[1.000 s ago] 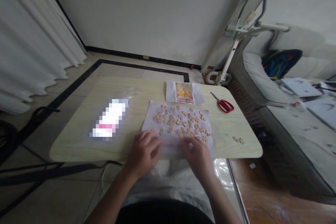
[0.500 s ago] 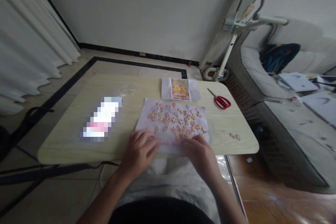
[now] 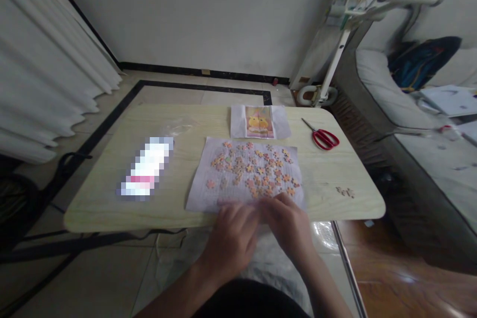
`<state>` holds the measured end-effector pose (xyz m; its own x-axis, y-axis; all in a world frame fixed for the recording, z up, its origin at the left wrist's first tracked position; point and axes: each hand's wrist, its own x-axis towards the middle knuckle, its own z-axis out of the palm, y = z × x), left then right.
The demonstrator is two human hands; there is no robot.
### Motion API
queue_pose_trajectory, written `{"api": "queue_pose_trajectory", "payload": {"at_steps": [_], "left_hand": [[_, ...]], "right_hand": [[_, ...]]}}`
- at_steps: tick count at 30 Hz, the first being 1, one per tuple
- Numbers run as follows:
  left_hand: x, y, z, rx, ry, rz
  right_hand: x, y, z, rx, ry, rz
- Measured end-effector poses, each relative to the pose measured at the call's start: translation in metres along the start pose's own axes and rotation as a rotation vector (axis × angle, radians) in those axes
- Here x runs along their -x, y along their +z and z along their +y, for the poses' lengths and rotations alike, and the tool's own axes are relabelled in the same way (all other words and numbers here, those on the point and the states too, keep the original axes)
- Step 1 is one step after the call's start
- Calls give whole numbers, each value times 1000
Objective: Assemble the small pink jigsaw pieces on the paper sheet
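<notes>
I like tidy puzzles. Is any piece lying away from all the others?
Yes. A few small tan puzzle pieces lie on the bare pale wooden table near its right edge, apart from the orange pieces scattered on the white paper sheet. Both hands work at that sheet's near edge.

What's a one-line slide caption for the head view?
Both bare hands, left hand and right hand, rest at the near edge of a white paper sheet strewn with small orange-pink puzzle pieces.

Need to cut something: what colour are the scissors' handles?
Red, seen in the head view: the scissors lie on the table's far right.
</notes>
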<state>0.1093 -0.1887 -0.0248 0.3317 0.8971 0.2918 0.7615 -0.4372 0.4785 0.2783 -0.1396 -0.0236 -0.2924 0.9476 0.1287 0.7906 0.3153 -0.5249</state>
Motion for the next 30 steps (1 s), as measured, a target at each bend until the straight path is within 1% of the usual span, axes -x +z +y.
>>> {"api": "queue_pose_trajectory", "payload": {"at_steps": [3,5,8,9,10,13,15,18,22,26,30], "left_hand": [[1,-8,-1,13,19,18],[2,-18,-9,22,24,58],[7,-34,-33,-31,-35,139],[8,-38,-43,-66,-81,179],[10,-42,-51,-97,-96,222],[14,-45,-68,-126,-98,219],[14,-43,-70,-114,-90,194],[13,-37,-67,-83,-89,172],[11,-30,-65,-83,-85,194],[10,-29,-66,-107,-74,222],[10,-29,-66,-127,-67,188]], "right_hand": [[0,2,1,-13,-5,16],[0,3,2,-18,-12,21],[1,3,3,-21,-10,24],[1,3,3,-27,-9,24],[2,3,3,-35,-10,24],[2,3,5,-50,-14,14],[2,3,5,-47,-12,7],[2,4,6,-47,-13,14],[2,6,7,-73,-17,52],[4,8,7,-63,-19,70],[4,9,6,-55,-25,85]]}}
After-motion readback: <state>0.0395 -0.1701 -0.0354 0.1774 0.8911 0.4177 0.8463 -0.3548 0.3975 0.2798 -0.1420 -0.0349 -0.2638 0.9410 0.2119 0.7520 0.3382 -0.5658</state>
